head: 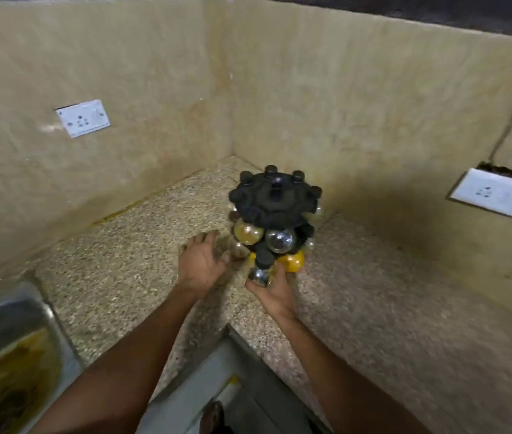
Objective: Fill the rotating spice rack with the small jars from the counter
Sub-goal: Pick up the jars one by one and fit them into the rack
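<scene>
In the centre of the frame the black spice rack stands on the speckled counter, in the corner of the walls. The right hand grips a small jar touching the rack's low front. The left hand, left of the rack, has relaxed fingers beside another jar.

place: home kitchen, corner of an L-shaped worktop
counter: speckled granite
sink: steel, at left edge, yellow-brown residue inside
walls: beige stone-look cladding
sockets: 2 white plates, left, right
spice rack: black carousel of small jars
</scene>
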